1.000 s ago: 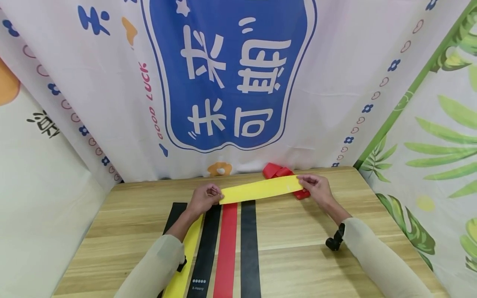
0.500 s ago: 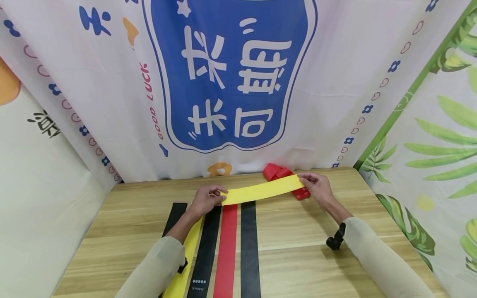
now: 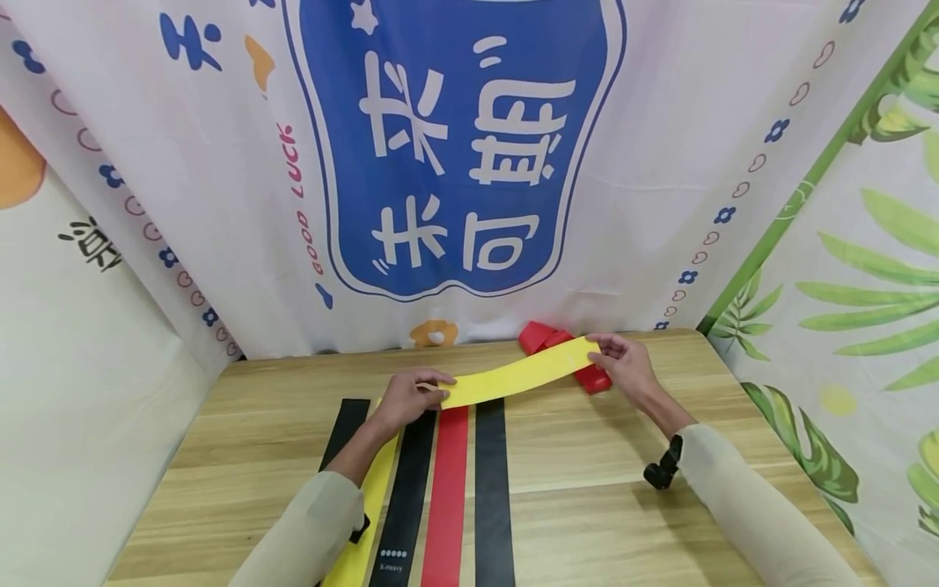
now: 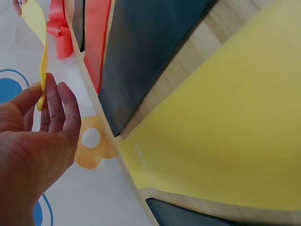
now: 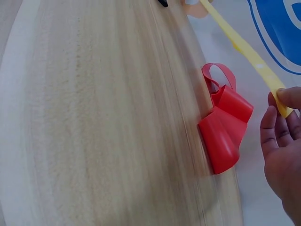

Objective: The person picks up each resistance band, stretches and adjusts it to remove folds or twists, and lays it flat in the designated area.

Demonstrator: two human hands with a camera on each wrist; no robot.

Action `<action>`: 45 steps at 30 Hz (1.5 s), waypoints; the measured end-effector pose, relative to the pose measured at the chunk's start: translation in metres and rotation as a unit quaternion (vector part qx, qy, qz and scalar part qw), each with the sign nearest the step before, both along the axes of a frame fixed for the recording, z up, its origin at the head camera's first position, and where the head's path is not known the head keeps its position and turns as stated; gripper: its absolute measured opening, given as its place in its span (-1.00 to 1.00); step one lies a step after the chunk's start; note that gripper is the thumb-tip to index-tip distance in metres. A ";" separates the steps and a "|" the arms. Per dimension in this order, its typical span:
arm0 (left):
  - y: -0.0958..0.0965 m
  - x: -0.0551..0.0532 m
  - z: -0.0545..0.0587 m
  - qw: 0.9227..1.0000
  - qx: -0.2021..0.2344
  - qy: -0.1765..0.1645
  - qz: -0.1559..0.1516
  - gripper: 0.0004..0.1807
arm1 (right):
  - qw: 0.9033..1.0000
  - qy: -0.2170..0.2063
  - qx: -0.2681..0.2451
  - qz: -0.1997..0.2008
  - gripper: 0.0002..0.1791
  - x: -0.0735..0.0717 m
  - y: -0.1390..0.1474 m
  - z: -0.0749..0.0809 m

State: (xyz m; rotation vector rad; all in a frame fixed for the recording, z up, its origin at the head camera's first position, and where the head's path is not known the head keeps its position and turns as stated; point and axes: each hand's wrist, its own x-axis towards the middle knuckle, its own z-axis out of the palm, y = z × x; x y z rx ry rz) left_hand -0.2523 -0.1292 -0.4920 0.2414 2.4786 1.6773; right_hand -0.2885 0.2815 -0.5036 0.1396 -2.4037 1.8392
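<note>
A yellow resistance band [image 3: 517, 373] stretches between both hands above the far part of the table, its right end higher than its left. My left hand [image 3: 407, 397] pinches the left end between thumb and fingers; the left wrist view shows the band [image 4: 43, 70] edge-on there. At the other end my right hand [image 3: 623, 364] pinches the band, as the right wrist view shows too. Below the left hand lie flat bands side by side: a black one [image 3: 403, 497], a red one [image 3: 445, 497] and another black one [image 3: 494, 489]. The left arm partly covers a yellow band [image 3: 352, 550] and a further black band [image 3: 345, 424].
A crumpled, looped red band [image 5: 225, 127] lies at the table's far edge, partly behind the held band in the head view. The wooden table [image 3: 587, 505] meets a printed cloth backdrop [image 3: 623, 244] at its back. A leaf-patterned cloth [image 3: 866, 342] hangs on the right.
My left hand has shifted slightly to the right and down with its end of the yellow band. The right end has risen a little, so the band slants more. The flat bands have stayed put.
</note>
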 end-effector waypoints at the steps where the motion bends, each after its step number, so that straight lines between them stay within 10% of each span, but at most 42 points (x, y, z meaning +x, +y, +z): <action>1: 0.000 0.001 0.001 1.000 0.000 -0.002 -0.002 -0.77 | 1.000 0.002 -0.003 -0.001 -0.62 0.000 -0.001 0.001; 36: 0.019 0.057 0.016 0.991 -0.073 0.019 -0.107 -0.81 | 0.999 0.040 0.001 0.009 -0.60 -0.010 -0.016 0.025; 45: 0.032 0.068 0.020 0.983 -0.073 -0.024 -0.168 -0.72 | 0.999 0.045 0.014 0.009 -0.63 -0.011 -0.025 0.032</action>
